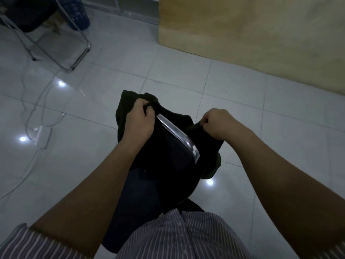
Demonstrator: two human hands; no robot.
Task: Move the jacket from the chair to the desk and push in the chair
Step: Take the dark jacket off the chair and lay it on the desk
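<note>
A black jacket [168, 154] hangs over the back of a chair right below me. The chair's shiny metal top bar [177, 135] shows between my hands where the cloth is pulled apart. My left hand [140, 120] is closed on a fold of the jacket at its far left edge. My right hand [222, 124] pinches the jacket's cloth on the right side of the bar. The chair's seat and legs are hidden under the jacket and my body. A light wooden desk panel [252, 34] stands at the upper right.
A second chair with a thin metal frame [74, 58] stands at the upper left, beside a dark basket [78, 14]. A white power strip [40, 135] with loose cables lies on the glossy tiled floor to the left.
</note>
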